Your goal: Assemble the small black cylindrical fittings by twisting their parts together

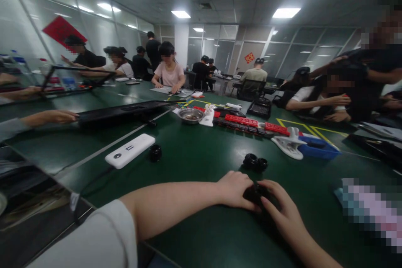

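Note:
On the near part of the green table, my left hand and my right hand meet around a small black round part. The left fingers wrap over it from one side, while the right thumb and fingers pinch it from the other. Most of the part is hidden by my hands, so its exact kind is unclear. Just beyond them, two similar black ring-like parts lie side by side. A further black cylindrical part stands apart to the left.
A white power bank-like device with a cable lies left. Ahead are a metal bowl of small pieces, red strips, a white clamp and a blue bin. At left, a co-worker's hand holds a long black panel.

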`<control>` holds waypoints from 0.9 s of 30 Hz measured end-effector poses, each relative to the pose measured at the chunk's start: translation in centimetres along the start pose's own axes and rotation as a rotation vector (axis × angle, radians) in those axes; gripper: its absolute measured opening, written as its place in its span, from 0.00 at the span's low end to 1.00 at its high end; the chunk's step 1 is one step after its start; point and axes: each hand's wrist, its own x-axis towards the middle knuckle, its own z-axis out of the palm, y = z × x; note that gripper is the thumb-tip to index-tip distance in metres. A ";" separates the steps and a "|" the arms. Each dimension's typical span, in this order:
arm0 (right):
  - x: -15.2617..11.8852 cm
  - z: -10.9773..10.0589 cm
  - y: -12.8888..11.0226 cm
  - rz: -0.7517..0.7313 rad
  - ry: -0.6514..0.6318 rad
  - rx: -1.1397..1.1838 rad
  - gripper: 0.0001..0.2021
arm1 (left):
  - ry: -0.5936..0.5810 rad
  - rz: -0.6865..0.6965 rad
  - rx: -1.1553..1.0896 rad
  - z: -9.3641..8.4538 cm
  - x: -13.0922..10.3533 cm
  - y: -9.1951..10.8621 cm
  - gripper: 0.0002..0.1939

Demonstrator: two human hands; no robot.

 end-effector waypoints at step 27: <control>0.4 -1.4 -1.2 0.066 -0.017 0.211 0.21 | -0.160 -0.181 -0.264 -0.6 1.1 1.0 0.13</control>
